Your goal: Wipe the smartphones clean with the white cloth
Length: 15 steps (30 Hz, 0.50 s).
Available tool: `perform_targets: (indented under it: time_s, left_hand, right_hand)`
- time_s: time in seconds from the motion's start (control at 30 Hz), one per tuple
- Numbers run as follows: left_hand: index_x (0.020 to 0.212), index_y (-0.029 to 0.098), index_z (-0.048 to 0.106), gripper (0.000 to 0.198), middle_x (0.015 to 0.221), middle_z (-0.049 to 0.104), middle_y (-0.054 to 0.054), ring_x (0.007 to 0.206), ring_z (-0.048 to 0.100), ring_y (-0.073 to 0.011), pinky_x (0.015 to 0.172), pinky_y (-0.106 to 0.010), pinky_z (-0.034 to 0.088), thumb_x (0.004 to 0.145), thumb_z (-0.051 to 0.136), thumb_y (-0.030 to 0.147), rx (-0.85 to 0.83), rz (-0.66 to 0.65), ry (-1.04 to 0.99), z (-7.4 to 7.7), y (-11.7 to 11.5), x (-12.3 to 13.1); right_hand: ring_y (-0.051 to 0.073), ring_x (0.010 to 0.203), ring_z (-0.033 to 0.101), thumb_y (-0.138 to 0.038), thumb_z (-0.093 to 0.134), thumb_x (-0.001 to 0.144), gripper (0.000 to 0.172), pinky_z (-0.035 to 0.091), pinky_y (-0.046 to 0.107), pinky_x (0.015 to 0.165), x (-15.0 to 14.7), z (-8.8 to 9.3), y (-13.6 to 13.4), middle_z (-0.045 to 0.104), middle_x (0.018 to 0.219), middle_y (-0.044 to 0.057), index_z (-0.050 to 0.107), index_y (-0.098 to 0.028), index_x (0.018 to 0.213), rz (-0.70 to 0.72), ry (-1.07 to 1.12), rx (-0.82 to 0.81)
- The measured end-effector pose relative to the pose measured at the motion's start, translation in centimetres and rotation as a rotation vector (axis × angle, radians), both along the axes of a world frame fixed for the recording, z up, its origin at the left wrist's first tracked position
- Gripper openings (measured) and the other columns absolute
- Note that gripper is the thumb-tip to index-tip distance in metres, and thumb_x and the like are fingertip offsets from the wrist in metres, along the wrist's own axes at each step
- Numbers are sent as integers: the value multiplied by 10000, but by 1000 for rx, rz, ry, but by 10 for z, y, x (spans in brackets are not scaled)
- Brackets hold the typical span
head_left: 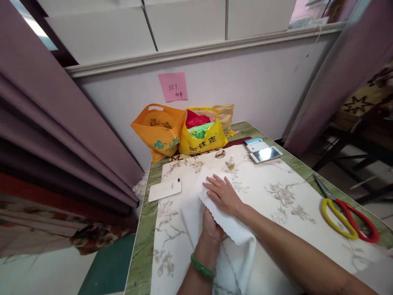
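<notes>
A white cloth with a wavy edge lies over the floral table cover in front of me. My right hand rests flat on top of it, fingers spread. Beneath the cloth's raised part is my left hand, palm up; its fingers are hidden by the fabric. A green bangle circles my left wrist. Beyond the cloth stands a small white bottle.
A white phone lies at the left, and more phones at the back right. Scissors with red and yellow handles lie at the right edge. An orange bag and a yellow bag stand at the back.
</notes>
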<state>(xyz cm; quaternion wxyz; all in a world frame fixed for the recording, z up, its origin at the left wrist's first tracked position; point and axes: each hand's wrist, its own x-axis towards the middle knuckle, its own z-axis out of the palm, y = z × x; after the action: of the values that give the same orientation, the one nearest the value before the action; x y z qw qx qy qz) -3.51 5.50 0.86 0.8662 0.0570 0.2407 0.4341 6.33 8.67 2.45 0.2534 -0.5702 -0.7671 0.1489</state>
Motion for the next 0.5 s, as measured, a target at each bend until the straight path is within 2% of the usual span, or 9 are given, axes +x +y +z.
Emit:
perform_targets:
  time_s: [0.1,0.2,0.3,0.4,0.5]
  left_hand:
    - [1172,158,657,356,1138,706,-93,1132,622,-257,986,-377,481,882,545,333,-24,7,-7,4,1,6]
    - [1223,175,634,375,1193,691,-79,1175,602,-227,1030,-336,451,884,559,315,-6,53,-15,7,2,5]
    - [1228,163,632,367,1200,688,-77,1188,593,-202,1054,-307,428,893,542,282,-12,146,-28,9,6,1]
    - [1195,140,648,347,1148,710,-84,1138,623,-199,1048,-311,436,899,517,264,-51,184,-29,11,12,-2]
    - [1136,118,671,326,1041,738,-90,1077,653,-207,1018,-320,461,884,526,266,-74,191,8,10,10,-6]
  right_hand:
    - [227,1279,482,-423,321,1004,426,380,452,1059,13,-3,14,543,1383,39,510,-303,1366,-135,97,0]
    - [204,1182,558,-412,306,1003,446,452,386,994,27,-9,11,606,1290,39,461,-286,1402,-221,175,6]
    - [199,1247,512,-392,292,1006,487,428,385,1030,31,-18,-6,537,1385,44,346,-268,1474,-215,151,38]
    - [206,1353,402,-355,255,1017,515,303,463,1124,25,-28,-35,432,1483,49,222,-256,1522,-210,43,65]
    - [246,1439,238,-353,276,1015,531,179,550,1152,15,-30,-70,298,1555,39,172,-276,1531,-212,-88,83]
